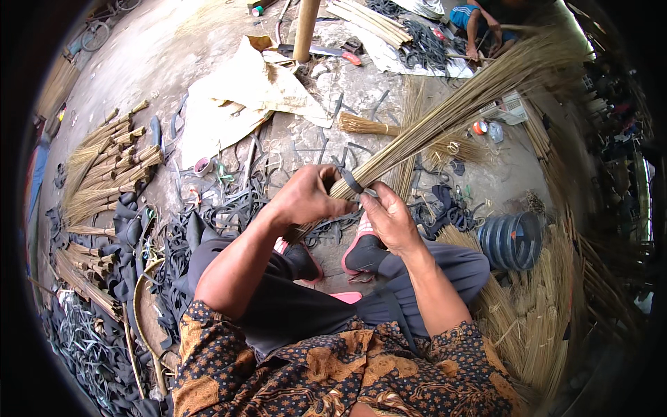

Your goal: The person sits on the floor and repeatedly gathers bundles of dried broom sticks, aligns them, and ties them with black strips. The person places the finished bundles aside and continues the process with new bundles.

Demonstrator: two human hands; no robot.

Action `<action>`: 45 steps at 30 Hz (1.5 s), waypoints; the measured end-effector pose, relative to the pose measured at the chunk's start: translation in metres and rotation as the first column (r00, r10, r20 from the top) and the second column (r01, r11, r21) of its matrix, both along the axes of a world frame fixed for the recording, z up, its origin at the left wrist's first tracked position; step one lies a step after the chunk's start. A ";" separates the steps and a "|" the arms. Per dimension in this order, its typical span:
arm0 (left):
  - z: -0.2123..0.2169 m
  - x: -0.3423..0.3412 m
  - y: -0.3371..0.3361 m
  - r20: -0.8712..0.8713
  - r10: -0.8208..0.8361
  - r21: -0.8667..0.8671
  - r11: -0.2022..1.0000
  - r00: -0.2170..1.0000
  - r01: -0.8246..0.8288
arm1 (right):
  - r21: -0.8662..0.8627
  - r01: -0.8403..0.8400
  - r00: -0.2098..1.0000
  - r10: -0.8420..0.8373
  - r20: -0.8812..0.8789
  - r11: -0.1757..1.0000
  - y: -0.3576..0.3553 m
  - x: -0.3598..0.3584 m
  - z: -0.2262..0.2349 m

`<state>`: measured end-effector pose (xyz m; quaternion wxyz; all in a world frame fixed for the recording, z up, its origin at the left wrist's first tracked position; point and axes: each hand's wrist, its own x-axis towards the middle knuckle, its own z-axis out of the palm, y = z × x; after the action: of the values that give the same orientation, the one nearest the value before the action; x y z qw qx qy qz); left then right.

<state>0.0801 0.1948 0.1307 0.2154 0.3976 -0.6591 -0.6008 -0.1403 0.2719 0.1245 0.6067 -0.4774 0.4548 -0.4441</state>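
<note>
A long bundle of thin straw-coloured broom bristles (424,135) slants across in front of me, its bushy end spreading toward the upper right. Around its lower part goes a dark rubber strip (349,179). My left hand (311,197) is closed on the bundle just below that strip, thumb across the front. On the other side, my right hand (390,217) has thumb and fingers pinched together at the strip, touching the bundle's edge. The butt end of the bundle shows below my left hand. My fingers partly hide the strip's ends.
Dark rubber scraps (187,243) lie about my feet and left side. Tied bristle bundles (114,163) are stacked at left, more bristles (535,313) at right beside a dark ribbed cylinder (511,241). Ahead are a pale sack (229,104), a wooden post (306,31), a knife (323,51) and another person (479,28).
</note>
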 end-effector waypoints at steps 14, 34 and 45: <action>0.006 -0.025 0.012 -0.145 -0.115 0.071 0.989 0.983 0.126 | -0.031 -0.046 0.999 0.047 0.026 0.998 -0.008 0.003 0.022; 0.020 -0.020 0.012 -0.015 -0.072 -0.123 0.990 0.997 0.070 | -0.125 -0.065 0.998 0.068 0.017 0.990 -0.016 0.013 0.034; 0.006 -0.019 0.015 0.110 0.186 -0.373 0.918 0.976 -0.133 | -0.110 0.059 0.997 -0.064 -0.041 0.992 -0.019 0.018 0.026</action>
<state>0.0606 0.2099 0.1363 0.2857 0.4454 -0.7380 -0.4187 -0.1221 0.2526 0.1501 0.5557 -0.5052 0.4578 -0.4759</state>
